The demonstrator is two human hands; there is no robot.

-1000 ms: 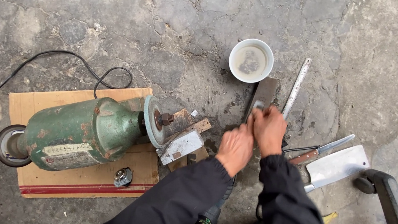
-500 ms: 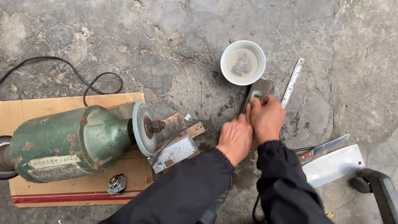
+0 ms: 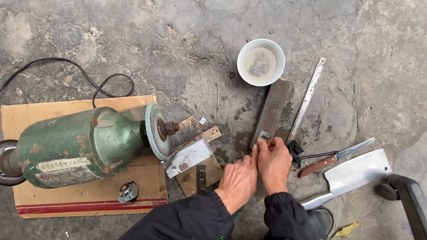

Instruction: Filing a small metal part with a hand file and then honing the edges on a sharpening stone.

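A pale, oblong label (image 3: 64,164) runs along the lower side of the green bench grinder (image 3: 80,144), worn and off-white against the chipped paint. Under the grinder lies a flattened piece of brown cardboard (image 3: 88,196) with a red stripe along its near edge. No signs or screens anywhere.

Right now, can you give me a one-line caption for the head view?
Both hands, left and right, press a small blade onto a sharpening stone beside a green grinder.
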